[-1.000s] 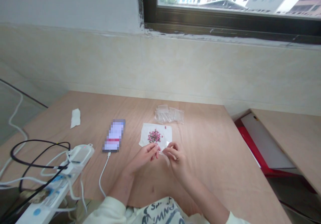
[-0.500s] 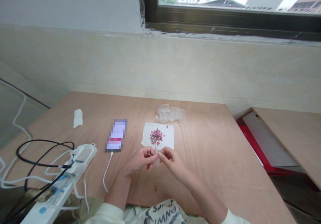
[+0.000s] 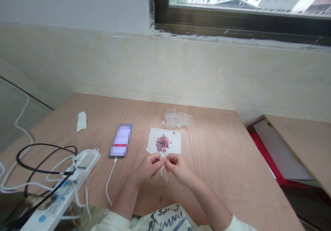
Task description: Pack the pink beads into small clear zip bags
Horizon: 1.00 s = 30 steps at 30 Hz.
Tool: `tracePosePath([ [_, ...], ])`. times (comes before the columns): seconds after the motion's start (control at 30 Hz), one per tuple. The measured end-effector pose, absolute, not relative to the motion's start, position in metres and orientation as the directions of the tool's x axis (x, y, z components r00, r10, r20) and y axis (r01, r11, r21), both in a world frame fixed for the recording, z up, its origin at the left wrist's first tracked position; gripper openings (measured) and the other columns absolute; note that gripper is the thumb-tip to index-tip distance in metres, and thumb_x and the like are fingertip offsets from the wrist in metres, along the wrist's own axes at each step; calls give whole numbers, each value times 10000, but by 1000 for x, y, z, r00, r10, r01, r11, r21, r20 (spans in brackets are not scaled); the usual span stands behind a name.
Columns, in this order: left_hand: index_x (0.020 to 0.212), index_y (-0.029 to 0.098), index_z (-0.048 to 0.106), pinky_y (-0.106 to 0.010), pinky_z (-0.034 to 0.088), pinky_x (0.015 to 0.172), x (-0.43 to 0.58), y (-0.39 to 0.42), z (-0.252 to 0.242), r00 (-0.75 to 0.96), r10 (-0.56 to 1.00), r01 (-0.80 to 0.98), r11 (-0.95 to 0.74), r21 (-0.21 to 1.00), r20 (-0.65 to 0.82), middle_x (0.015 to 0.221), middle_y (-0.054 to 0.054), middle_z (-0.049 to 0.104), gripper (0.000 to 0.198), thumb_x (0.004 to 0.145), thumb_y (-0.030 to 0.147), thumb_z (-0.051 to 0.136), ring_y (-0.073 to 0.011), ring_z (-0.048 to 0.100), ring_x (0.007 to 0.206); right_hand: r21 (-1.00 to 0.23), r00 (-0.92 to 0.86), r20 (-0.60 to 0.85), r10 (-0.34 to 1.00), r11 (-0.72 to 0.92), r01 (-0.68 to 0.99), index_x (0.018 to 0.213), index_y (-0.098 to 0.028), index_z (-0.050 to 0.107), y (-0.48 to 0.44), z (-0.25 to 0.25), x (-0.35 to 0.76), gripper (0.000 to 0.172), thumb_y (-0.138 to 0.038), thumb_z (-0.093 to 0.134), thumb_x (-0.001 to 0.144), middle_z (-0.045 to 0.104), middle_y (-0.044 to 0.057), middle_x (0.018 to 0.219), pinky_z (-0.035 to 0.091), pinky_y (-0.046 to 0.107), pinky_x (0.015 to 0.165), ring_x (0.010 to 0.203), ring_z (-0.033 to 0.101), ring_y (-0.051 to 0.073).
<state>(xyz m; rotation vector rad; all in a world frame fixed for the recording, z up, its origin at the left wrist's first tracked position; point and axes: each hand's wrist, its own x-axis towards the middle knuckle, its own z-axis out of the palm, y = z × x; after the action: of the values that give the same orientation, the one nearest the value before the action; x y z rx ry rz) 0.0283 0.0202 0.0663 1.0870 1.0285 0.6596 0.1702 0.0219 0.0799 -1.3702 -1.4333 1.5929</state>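
Observation:
My left hand point(image 3: 149, 167) and my right hand point(image 3: 176, 167) meet above the near part of the wooden table point(image 3: 219, 155). Both pinch the top edge of a small clear plastic bag point(image 3: 164, 173) that hangs down between them. Just beyond my fingers lies a white paper sheet point(image 3: 174, 144) with a heap of small pink and dark beads point(image 3: 162, 143) on it. A single bead point(image 3: 174, 133) lies apart near the sheet's far corner. Further back sits a pile of empty clear bags point(image 3: 178, 119).
A phone point(image 3: 121, 140) on a white charging cable point(image 3: 110, 182) lies left of the sheet. A power strip point(image 3: 64, 186) with tangled black and white cords fills the near left. A folded white tissue point(image 3: 81, 121) lies far left. A red and white board point(image 3: 274, 155) leans at the right.
My hands have drawn back from the paper sheet toward me, and the small bag between them now hangs downward. The camera view has shifted slightly.

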Motion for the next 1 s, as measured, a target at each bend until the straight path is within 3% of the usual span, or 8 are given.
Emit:
tracePosePath([
  [0.17,527,169,358,-157,165,338,20,31,74,277,913,130,273,953,-299,406,102,274,210,695,254,449,-30,240,335,-920,-190,-294,937,-224,322,435,-169,365,27,80,180,195,-156,422,621,345,-60,406,214,193,412,415,315,56],
  [0.3,514,151,393,-165,207,416,22,33,88,311,926,305,117,945,-215,480,77,311,163,666,175,448,-51,294,451,-876,-170,-340,925,-245,416,444,-170,360,28,84,183,186,-145,441,610,362,-59,400,224,180,386,404,340,54],
  [0.4,512,152,391,-171,224,438,35,29,99,335,924,370,52,928,-186,489,71,332,168,672,167,440,-58,307,473,-892,-279,-417,865,-330,310,630,-169,446,26,85,176,70,-233,453,655,437,-57,458,270,163,340,378,395,60],
  [0.5,510,152,399,-175,242,448,44,27,106,373,914,369,12,929,-160,484,66,360,179,685,159,437,-60,323,471,-885,-312,-465,829,-420,202,735,-172,449,29,80,170,133,-262,456,637,455,-59,484,305,164,287,348,419,69],
  [0.63,610,156,452,-177,281,472,35,32,105,304,933,273,107,956,-191,554,52,403,195,759,276,415,-71,362,509,-908,-198,-411,890,-418,11,750,-154,485,44,69,178,184,-276,439,620,473,-45,490,332,174,278,350,425,73],
  [0.77,864,182,469,-191,354,548,17,39,86,158,948,196,243,950,-275,756,11,498,251,787,402,374,-96,447,627,-858,-370,-408,834,-489,-155,796,-141,510,59,66,189,268,-330,521,607,547,-7,583,381,209,317,366,448,73],
  [0.9,736,157,467,-195,350,457,9,41,61,332,840,138,407,903,-430,596,25,487,344,775,478,349,-80,438,485,-843,-448,-383,808,-504,-189,787,-156,468,65,57,182,322,-392,571,594,544,-15,581,386,219,321,361,457,79],
  [1.0,715,159,431,-151,271,369,5,44,46,236,861,80,446,892,-451,550,60,447,304,743,462,428,-39,367,396,-863,-299,-395,869,-462,-203,760,-201,372,67,44,174,360,-450,568,589,495,-63,528,369,208,302,335,433,75],
])
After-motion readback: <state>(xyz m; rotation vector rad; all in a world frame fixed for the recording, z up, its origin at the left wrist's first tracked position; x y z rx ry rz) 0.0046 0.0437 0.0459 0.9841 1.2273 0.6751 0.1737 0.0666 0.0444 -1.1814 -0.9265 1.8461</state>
